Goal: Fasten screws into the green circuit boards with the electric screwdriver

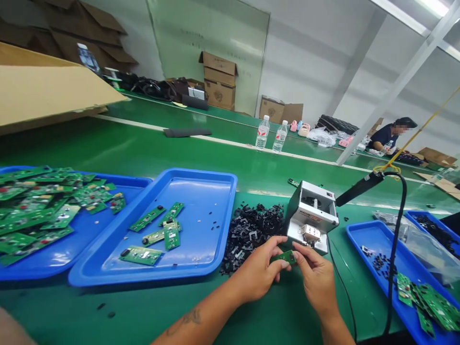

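Note:
A small green circuit board (283,258) is held between my two hands, just in front of a white and grey benchtop machine (312,215). My left hand (261,268) grips the board's left end between thumb and fingers. At its right end, my right hand (315,275) pinches the board's edge; whether a small part is also between those fingers, I cannot tell. A heap of small black plastic pieces (251,232) lies left of the machine, beside my left hand. Several circuit boards (171,235) lie in the blue tray (224,211) further left.
At far left, another blue tray (140,182) holds piled boards. Blue tray (354,230) on the right has boards and black parts. A black-handled tool (359,188) hangs with its cable (397,230) beside the machine. Two water bottles (262,132) stand behind; a person (388,136) sits far right.

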`<state>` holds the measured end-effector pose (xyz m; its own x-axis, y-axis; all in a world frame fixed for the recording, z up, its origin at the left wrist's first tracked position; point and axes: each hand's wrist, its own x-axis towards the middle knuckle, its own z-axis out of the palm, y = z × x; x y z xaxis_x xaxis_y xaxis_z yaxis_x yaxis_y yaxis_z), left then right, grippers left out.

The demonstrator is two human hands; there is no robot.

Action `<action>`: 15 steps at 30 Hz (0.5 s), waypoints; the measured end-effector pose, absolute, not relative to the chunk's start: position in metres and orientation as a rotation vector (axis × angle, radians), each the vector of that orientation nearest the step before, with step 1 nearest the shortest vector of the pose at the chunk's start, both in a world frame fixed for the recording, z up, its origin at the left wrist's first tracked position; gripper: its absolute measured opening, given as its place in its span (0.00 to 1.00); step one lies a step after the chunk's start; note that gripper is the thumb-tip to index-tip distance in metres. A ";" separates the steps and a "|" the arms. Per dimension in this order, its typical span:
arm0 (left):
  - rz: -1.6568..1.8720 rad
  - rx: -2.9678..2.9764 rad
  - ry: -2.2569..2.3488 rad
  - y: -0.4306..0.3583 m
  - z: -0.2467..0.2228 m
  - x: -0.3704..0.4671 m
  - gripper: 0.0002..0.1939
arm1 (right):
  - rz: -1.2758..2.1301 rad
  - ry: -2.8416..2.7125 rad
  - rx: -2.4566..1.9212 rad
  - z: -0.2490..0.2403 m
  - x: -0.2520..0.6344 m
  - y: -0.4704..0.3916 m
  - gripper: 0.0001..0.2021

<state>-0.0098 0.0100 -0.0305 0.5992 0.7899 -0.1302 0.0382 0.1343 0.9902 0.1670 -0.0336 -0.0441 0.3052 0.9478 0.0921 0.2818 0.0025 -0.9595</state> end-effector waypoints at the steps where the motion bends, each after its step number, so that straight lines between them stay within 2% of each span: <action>1: 0.633 1.350 0.794 0.010 -0.030 -0.010 0.27 | 0.805 -1.194 -1.497 -0.045 0.167 -0.034 0.17; 10: 0.595 1.485 0.849 0.012 -0.024 -0.014 0.23 | 0.990 -1.073 -1.429 -0.044 0.169 -0.035 0.18; 15: 0.600 1.555 0.861 0.011 -0.024 -0.015 0.26 | 0.995 -1.004 -1.475 -0.047 0.169 -0.034 0.20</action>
<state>-0.0146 0.0112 -0.0237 0.5930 0.7998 -0.0928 0.1896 -0.0267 0.9815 0.1690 -0.0336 -0.0469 0.3034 0.9500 -0.0739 0.0826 -0.1035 -0.9912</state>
